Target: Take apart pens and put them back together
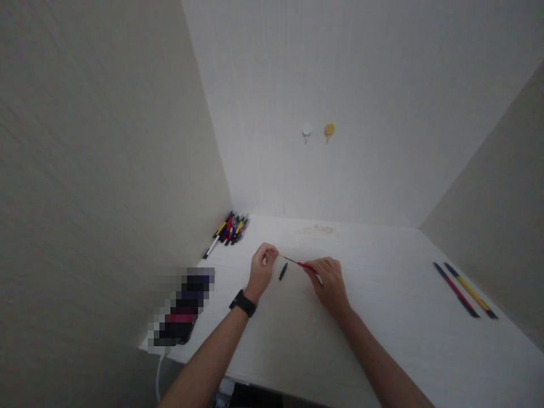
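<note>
Both my hands are over the middle of the white table [382, 317]. My right hand [328, 280] pinches a thin red pen part [302, 264] whose dark tip points left toward my left hand [263, 266]. My left hand, with a black watch on its wrist, is closed in a pinch on something small that I cannot make out. A small black pen piece [283, 271] lies on the table between the two hands.
A pile of several pens [229, 229] lies in the back left corner. Two long pens, one red [456, 289] and one yellow [470, 289], lie at the right. A blurred dark object [182, 309] sits at the table's left edge. Two hooks [318, 131] hang on the back wall.
</note>
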Tool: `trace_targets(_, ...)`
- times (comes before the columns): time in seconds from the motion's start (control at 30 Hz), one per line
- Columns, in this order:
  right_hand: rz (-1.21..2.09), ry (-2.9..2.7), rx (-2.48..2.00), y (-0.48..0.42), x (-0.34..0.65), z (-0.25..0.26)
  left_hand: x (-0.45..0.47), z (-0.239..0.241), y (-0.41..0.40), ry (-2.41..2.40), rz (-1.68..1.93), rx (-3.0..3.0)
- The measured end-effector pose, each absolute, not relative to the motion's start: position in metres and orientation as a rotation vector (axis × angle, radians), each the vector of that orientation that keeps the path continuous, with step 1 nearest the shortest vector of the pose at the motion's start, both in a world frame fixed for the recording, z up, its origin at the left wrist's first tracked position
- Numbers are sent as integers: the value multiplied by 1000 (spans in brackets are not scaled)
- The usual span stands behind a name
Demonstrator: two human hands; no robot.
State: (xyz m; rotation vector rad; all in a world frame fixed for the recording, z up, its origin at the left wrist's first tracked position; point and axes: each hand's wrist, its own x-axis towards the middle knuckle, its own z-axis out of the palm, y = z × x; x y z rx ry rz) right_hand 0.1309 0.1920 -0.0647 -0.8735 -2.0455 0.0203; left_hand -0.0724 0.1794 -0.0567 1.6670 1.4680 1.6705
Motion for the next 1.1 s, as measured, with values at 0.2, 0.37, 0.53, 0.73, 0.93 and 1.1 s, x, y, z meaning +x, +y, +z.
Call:
trace_targets(0.2,26,-2051,-868,191,131,-64,-70,-54,178,1485,1616,1688)
trace_targets(0.37,13,-2063,-874,192,131,-64,-69,-55,178,1467,1593,1746)
trace_targets(0.53,8,-2077,-859,191,131,-64,-68,-57,178,1435,1515,1877)
trace_targets(0.73,38,-2110,-844,188,127,-64,-65,-66,177,1434,1482,1929)
trace_targets(0.93,36,-2093,-845,189,128,-63,-61,-72,180,1306,1602,1844)
trace_targets(1.1,41,-1955,-911,193,132,-66,-65,-73,182,1718,1482,1795)
